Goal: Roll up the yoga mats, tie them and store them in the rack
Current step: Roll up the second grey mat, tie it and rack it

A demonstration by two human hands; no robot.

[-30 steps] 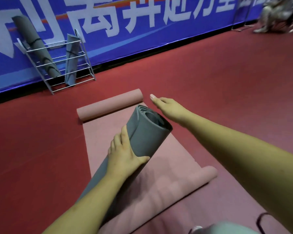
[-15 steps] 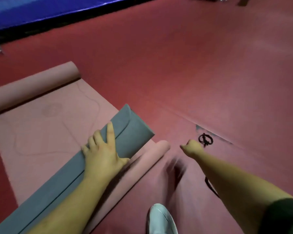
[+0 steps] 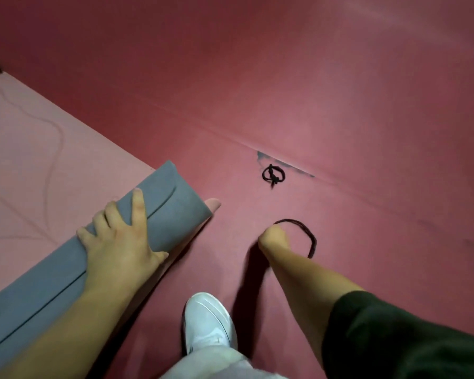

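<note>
A rolled grey yoga mat [image 3: 173, 212] lies diagonally across a pink mat [image 3: 39, 149] that is spread on the floor. My left hand [image 3: 118, 239] presses flat on top of the grey roll near its right end, fingers spread. To the right, my right hand [image 3: 274, 237] is closed on one end of a black cord [image 3: 311, 237], which arcs out of my fist above the floor. A second black cord [image 3: 273, 175], coiled and knotted, lies on the floor farther away.
Red sports flooring [image 3: 367, 105] with a seam and a scuffed grey tear [image 3: 285, 164] by the coiled cord. My white shoe [image 3: 208, 324] stands between my arms. The pink mat's curled near end [image 3: 212, 205] pokes out under the grey roll.
My view has swung down and right, away from the rack and wall. My right hand left the grey roll's end, reached to the floor and closed on a black cord. My left hand stays on the roll.
</note>
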